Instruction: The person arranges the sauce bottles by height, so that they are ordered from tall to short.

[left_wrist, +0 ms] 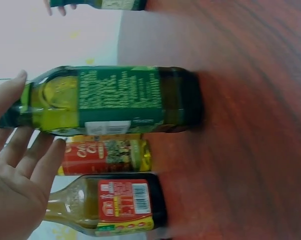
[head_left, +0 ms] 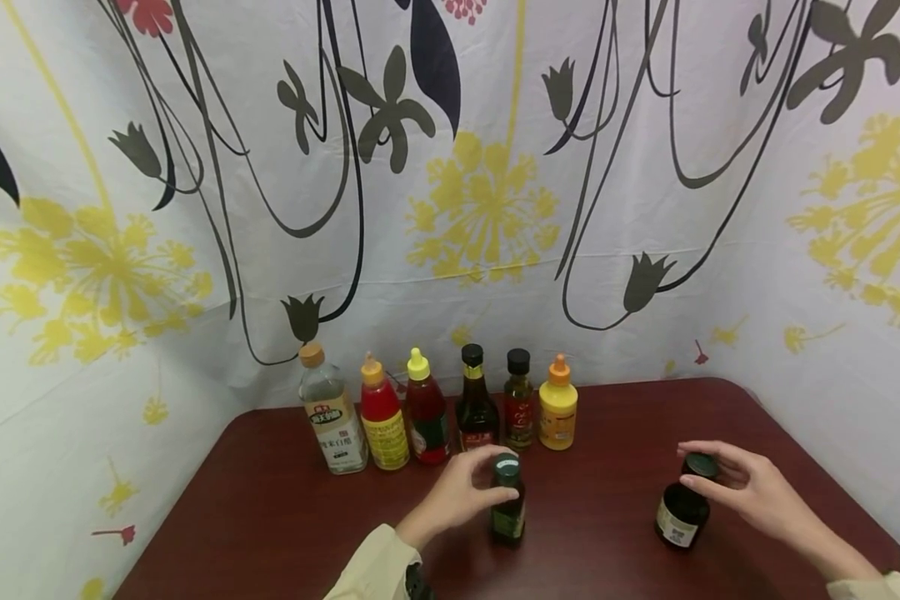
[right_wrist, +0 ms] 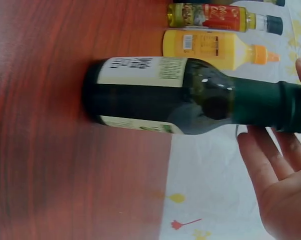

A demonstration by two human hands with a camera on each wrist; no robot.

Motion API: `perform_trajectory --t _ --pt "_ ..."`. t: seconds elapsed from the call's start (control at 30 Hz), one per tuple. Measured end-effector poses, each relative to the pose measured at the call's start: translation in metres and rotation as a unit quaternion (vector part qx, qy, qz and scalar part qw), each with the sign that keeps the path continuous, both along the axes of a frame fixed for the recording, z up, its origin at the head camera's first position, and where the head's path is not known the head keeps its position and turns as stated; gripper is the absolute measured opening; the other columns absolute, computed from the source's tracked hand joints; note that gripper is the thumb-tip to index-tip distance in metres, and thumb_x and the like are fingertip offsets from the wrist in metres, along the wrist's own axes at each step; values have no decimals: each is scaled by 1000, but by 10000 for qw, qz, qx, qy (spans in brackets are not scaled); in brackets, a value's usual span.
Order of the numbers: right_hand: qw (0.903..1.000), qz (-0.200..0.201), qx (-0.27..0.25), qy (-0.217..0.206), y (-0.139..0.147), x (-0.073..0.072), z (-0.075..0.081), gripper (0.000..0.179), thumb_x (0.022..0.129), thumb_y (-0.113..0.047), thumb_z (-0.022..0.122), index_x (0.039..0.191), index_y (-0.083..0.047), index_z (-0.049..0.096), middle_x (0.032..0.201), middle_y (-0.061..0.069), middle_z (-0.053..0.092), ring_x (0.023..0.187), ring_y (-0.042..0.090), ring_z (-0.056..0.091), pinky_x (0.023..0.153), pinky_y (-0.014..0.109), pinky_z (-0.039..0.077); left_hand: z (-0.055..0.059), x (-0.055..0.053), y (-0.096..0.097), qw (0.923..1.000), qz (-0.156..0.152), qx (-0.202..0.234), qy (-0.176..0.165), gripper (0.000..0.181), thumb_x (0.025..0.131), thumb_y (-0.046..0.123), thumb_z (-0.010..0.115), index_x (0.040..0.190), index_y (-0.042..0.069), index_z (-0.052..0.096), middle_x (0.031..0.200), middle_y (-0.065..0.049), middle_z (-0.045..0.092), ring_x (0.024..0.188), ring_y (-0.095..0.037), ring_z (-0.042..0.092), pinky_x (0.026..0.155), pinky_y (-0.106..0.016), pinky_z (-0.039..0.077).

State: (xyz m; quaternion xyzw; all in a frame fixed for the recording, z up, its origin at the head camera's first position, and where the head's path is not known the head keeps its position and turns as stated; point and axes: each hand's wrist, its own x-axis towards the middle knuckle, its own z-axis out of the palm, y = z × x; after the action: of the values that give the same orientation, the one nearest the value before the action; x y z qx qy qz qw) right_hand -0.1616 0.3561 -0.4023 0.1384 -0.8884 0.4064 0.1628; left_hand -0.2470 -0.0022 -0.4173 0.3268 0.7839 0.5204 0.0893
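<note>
My left hand (head_left: 457, 492) holds a green-labelled oil bottle (left_wrist: 120, 97) by its neck, thumb on the near side and fingers behind. Its dark green cap (head_left: 506, 467) shows between thumb and forefinger. The bottle is upright, with its base close over the dark red table (head_left: 570, 550). Further right, my right hand (head_left: 757, 492) has thumb and fingers around the green neck of a dark glass bottle (right_wrist: 140, 95) with cream labels. In the head view this bottle leans slightly right at the top. The right wrist view cuts off its cap.
Along the back stand a clear vinegar bottle (head_left: 333, 425), a red sauce bottle with an orange cap (head_left: 382, 421), one with a yellow cap (head_left: 427, 417), a dark sauce bottle (head_left: 476, 408), a small oil bottle (head_left: 518, 404) and a yellow squeeze bottle (head_left: 558, 408). Behind hangs a flowered cloth (head_left: 495, 317).
</note>
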Motion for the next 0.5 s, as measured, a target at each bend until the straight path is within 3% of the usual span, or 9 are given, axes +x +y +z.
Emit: perform_trajectory --t 0.13,0.37,0.5 --pt "9996 48 -183 196 1 2 -6 33 80 -3 64 112 -1 57 102 -14 60 90 -7 54 66 13 47 5 0 1 10000 -8 15 2 37 77 19 70 111 11 60 102 4 61 92 -6 57 78 -25 47" --pt "9995 42 -276 145 2 2 -9 33 80 -3 63 112 1 57 101 -15 60 88 -6 56 64 16 48 6 1 11 9997 117 202 64 37 74 18 72 109 10 62 100 2 63 85 -6 60 72 -24 49" --pt "9991 87 -390 138 2 1 -10 33 80 -1 63 113 -1 57 101 -16 60 88 -5 56 63 16 48 15 -1 24 9994 128 204 235 38 73 19 73 108 11 62 100 2 63 84 -6 61 70 -22 49"
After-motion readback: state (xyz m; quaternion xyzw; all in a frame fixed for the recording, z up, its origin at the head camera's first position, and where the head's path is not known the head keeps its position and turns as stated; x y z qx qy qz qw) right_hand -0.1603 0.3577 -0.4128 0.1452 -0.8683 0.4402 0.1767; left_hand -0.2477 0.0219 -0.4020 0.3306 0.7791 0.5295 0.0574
